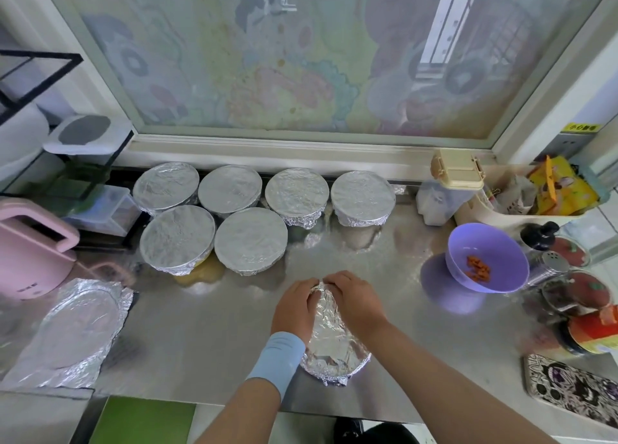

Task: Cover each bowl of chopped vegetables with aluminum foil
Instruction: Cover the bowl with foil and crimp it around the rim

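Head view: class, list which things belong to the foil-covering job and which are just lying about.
Job: left hand and right hand gripping the foil-wrapped bowl; six covered bowls; uncovered purple bowl; loose foil sheet.
Lying about: pink kettle; patterned phone; metal shaker; lidded container.
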Demonstrator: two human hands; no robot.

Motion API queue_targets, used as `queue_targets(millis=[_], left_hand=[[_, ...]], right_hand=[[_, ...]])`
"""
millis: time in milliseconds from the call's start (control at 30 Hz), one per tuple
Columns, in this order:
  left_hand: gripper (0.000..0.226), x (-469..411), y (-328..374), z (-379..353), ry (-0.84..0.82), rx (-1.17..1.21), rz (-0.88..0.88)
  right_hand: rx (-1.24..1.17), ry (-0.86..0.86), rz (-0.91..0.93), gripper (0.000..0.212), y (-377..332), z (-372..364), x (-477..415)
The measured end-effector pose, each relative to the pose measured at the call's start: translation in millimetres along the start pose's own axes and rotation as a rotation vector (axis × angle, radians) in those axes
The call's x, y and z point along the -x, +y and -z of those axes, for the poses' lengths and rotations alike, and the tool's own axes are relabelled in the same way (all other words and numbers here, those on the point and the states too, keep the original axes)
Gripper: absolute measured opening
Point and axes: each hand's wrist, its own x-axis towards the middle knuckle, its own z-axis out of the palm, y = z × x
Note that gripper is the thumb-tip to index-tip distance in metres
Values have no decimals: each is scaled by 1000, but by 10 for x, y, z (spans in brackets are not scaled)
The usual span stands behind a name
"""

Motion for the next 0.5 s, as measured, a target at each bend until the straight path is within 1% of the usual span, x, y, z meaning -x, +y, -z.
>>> queue_targets(millis=[67, 167, 300, 367, 433, 500], left_hand=[[27, -42, -17, 0, 0, 20, 27], [26, -70, -26, 1, -7, 35, 74], [25, -108, -9, 35, -33, 7, 135], [25, -158, 23, 77, -83, -42, 116], [27, -191, 63, 107, -112, -2, 87], [27, -211, 78, 97, -130, 39, 65]], right_hand=[[-58, 26, -28, 22, 55, -68, 2], [-76, 47, -26, 21, 80, -91, -15], [-62, 5, -45, 22, 86, -66, -34], [-57, -17, -36, 21, 70, -47, -54], [-29, -18, -21, 21, 55, -23, -66], [-31, 17, -51, 18, 49, 5, -43]])
